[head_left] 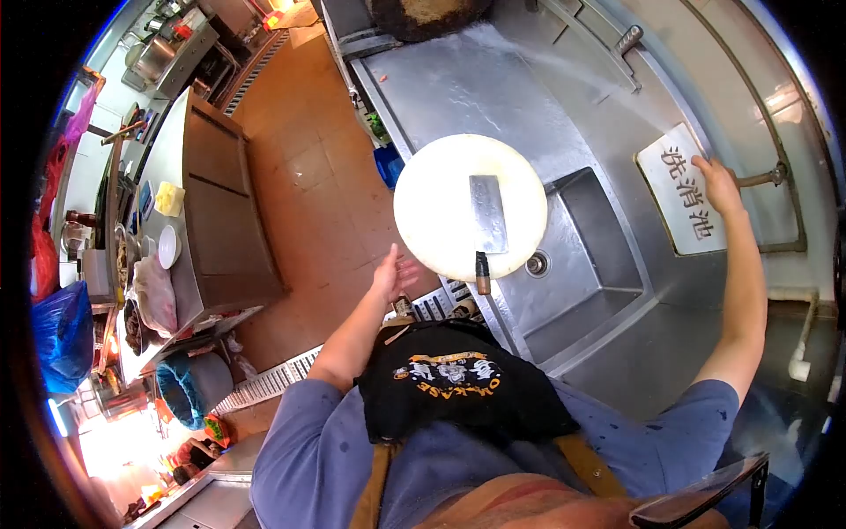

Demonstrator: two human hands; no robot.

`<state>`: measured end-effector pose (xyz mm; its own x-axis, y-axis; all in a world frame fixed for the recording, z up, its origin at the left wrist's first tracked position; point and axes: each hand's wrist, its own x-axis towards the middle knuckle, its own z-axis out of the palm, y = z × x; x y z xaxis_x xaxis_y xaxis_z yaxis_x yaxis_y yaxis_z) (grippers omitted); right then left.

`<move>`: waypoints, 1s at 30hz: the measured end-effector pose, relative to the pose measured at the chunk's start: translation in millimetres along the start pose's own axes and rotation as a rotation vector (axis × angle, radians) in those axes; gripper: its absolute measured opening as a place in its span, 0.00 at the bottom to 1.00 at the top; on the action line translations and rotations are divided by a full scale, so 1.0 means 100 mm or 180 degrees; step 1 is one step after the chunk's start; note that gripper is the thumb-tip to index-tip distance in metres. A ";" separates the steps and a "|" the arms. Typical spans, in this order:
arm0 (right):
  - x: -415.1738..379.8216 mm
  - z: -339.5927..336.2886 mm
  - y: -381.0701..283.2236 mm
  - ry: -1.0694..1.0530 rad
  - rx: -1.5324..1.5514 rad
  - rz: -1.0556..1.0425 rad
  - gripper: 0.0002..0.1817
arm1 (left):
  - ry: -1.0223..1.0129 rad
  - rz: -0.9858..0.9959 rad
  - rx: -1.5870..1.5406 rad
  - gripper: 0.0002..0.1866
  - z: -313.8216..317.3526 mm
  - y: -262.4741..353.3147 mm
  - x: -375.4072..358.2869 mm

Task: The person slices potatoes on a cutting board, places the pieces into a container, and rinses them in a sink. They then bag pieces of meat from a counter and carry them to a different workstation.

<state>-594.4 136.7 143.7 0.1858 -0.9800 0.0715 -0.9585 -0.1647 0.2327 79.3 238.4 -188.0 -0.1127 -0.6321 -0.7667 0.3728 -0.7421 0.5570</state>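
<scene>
My left hand (394, 273) is open, fingers apart, beside the lower left edge of a round, pale cutting board (432, 198). It holds nothing. The board lies over the metal counter and partly covers the sink (573, 291). On the board rests a cleaver (487, 212), blade flat and dark-and-brown handle toward me. My right hand (723, 187) reaches out to the wall, its fingers closed around the end of a tap (765, 177). The fingers partly hide the tap's end. Behind that hand is a white sign (683, 194) with dark characters.
A dark wok (427, 13) sits at the counter's far end. A lever handle (629, 40) sticks out near the back wall. Left across the tiled floor (308, 167) stands a metal worktable (220, 203) with bowls and bags. A blue container (388, 165) hangs beside the counter.
</scene>
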 end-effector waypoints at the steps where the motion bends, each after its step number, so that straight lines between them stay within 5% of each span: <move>1: 0.00 -0.02 -0.02 -0.0065 -0.0015 0.0047 0.23 | 0.0221 0.0021 0.0040 0.40 -0.14 -0.01 0.01; 12: -0.10 -0.19 -0.11 -0.0189 0.0263 -0.0082 0.21 | 0.2400 -0.0408 0.0094 0.25 -2.21 -0.84 -0.51; 17: -0.09 -0.17 -0.07 -0.0117 0.0371 -0.0109 0.20 | 0.2512 -0.0447 -0.0403 0.25 -2.57 -1.14 -0.69; 19: -0.08 -0.16 -0.07 -0.0112 0.0405 -0.0131 0.19 | 0.2391 -0.0501 -0.0303 0.34 -2.60 -1.13 -0.73; 30: -0.09 -0.11 -0.01 -0.0107 0.0213 -0.0257 0.20 | 0.2041 -0.0089 -0.0300 0.22 -2.35 -0.83 -0.57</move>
<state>-593.0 147.0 153.9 0.2567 -0.9662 0.0223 -0.9532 -0.2493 0.1710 271.3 388.8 -265.7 0.4380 -0.3326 -0.8352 0.4603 -0.7151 0.5261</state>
